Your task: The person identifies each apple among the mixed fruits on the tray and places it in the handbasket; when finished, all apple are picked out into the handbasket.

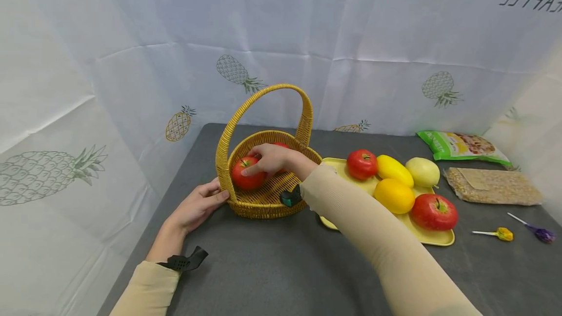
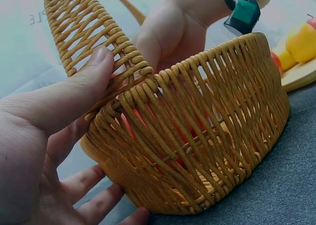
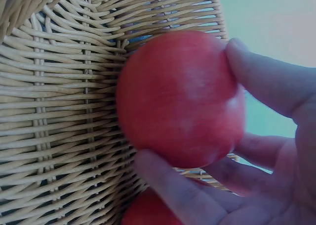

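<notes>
Two hands work at a woven yellow basket (image 1: 268, 194) standing on the dark grey tabletop (image 1: 272, 262). The right hand (image 1: 272, 159) reaches over the rim into the basket; in the right wrist view its fingers (image 3: 256, 81) and thumb curl round a red apple (image 3: 180, 99), which sits against the inner wicker wall. A second red fruit (image 1: 246, 172) lies in the basket at the left side, just beside the fingertips, and part of a red fruit also shows below the gripped apple in the right wrist view.

The left hand (image 1: 197, 206) rests on the tabletop against the basket's outer left side. In the left wrist view its thumb (image 2: 74, 91) presses on the base of the handle (image 2: 94, 32), while the fingers lie relaxed under the lower wall; the hand steadies the basket without closing round it.

Right of the basket, touching or just beside it, lies a yellow tray (image 1: 439, 239) carrying a tomato-like red fruit (image 1: 362, 164), a yellow mango (image 1: 395, 169), a pale apple (image 1: 423, 171), an orange-yellow fruit (image 1: 394, 195) and a red apple at the near end (image 1: 433, 211). Beyond the tray lie a green snack bag (image 1: 461, 146) and a clear packet of grain (image 1: 491, 187); two lollipops (image 1: 500, 233) lie near the right edge.
</notes>
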The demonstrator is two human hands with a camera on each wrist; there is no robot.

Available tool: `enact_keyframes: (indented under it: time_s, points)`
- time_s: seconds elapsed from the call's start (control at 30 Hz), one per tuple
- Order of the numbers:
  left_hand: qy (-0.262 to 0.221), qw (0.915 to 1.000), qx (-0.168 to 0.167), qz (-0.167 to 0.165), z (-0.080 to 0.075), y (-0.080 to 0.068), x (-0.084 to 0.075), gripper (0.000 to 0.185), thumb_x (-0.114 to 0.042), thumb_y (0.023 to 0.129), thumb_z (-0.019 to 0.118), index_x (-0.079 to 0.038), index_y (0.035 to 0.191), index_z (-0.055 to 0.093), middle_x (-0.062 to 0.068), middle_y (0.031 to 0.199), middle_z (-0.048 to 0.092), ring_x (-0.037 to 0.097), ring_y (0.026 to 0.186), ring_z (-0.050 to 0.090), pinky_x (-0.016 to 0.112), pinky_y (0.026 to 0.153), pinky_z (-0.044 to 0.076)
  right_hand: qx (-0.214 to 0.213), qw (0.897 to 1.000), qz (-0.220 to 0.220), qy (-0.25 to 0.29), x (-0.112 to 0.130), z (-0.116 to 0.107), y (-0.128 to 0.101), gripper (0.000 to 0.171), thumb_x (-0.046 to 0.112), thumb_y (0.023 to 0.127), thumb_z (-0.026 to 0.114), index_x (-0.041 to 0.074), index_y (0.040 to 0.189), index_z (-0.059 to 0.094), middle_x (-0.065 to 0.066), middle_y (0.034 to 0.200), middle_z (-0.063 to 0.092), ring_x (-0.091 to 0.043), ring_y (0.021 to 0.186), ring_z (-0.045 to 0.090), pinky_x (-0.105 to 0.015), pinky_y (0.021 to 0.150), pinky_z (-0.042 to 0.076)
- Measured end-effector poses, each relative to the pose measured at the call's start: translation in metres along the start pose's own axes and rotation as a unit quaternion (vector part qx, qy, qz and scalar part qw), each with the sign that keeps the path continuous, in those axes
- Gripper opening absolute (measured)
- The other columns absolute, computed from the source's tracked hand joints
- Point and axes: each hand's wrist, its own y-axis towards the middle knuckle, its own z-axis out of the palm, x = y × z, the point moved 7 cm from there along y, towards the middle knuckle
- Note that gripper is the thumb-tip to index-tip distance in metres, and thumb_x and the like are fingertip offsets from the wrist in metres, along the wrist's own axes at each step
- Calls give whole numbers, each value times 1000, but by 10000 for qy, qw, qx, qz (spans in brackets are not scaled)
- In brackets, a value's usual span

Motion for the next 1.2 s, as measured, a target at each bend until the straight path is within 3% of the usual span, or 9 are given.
enact_keyframes:
  time_s: [0.33, 0.73, 1.0, 1.2]
  points:
    - [-18, 10000, 42, 14, 1, 0, 0, 46, -6, 106, 55, 16, 145, 44, 16, 165, 26, 27, 150, 24, 29, 110, 41, -77, 9982, -4, -596, 1, -3, -1, 68, 38, 96, 73, 11, 153, 48, -7, 137, 56, -20, 116, 55, -31, 89, 53]
    - [-8, 10000, 5, -60, 0, 0, 0, 48, -7, 106, 56, 15, 147, 42, 18, 166, 22, 34, 153, 16, 28, 110, 41, 40, 9994, 275, -186, 0, -3, -3, 70, 30, 99, 72, 11, 158, 41, -11, 152, 46, -23, 123, 57, -37, 87, 59]
    - [-36, 10000, -30, -78, 1, 0, -1, 48, -8, 106, 57, 16, 146, 43, 18, 166, 23, 35, 152, 17, 28, 110, 41, -51, 9998, 177, -113, 1, -9, -13, 71, 31, 98, 73, 11, 159, 40, -13, 157, 41, -22, 106, 66, -38, 85, 59]
    - [17, 10000, -11, 44, -1, -1, 0, 40, -7, 106, 56, 10, 143, 53, 19, 164, 26, 30, 151, 21, 27, 110, 42, -109, 9999, -5, 20, 2, -13, -21, 69, 32, 99, 71, 10, 157, 42, -14, 156, 42, -27, 100, 71, -33, 82, 59]
